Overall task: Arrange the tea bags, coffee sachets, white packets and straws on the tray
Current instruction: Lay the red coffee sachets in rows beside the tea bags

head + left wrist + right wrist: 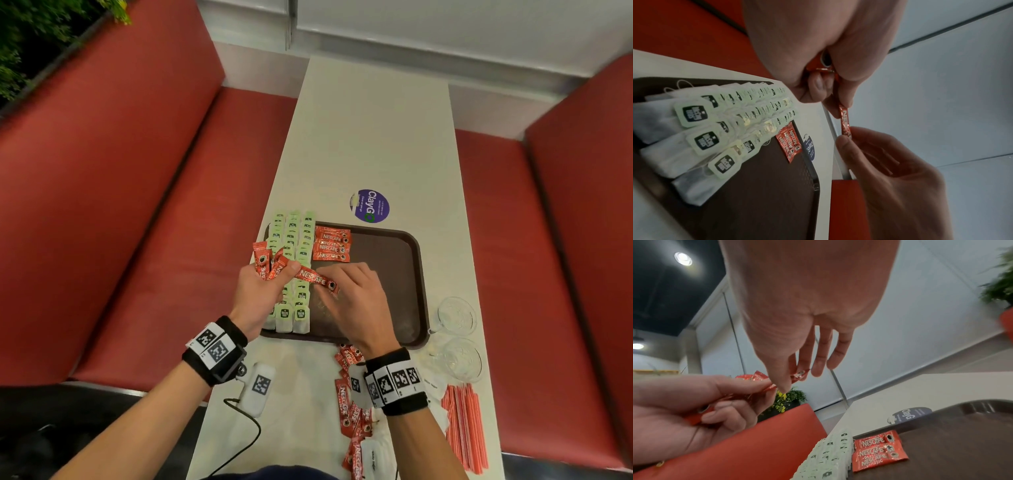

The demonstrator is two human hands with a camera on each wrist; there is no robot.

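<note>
A brown tray [407, 260] lies on the white table. Rows of green-tagged tea bags [293, 246] fill its left side, and a short stack of red coffee sachets [331, 245] lies at its far edge beside them. My left hand [263, 284] grips a bunch of red sachets [265, 263] above the tea bags. One sachet [317, 279] sticks out to the right, and my right hand [346, 291] pinches its free end [845, 128] between thumb and forefinger. In the right wrist view the stacked sachets [877, 451] lie below the hands.
Loose coffee sachets [352, 411] lie on the table under my right wrist. A pile of red straws [466, 428] sits near the right front edge, with two glass cups [457, 315] beyond it. A purple sticker [370, 205] lies past the tray. Red benches flank the table.
</note>
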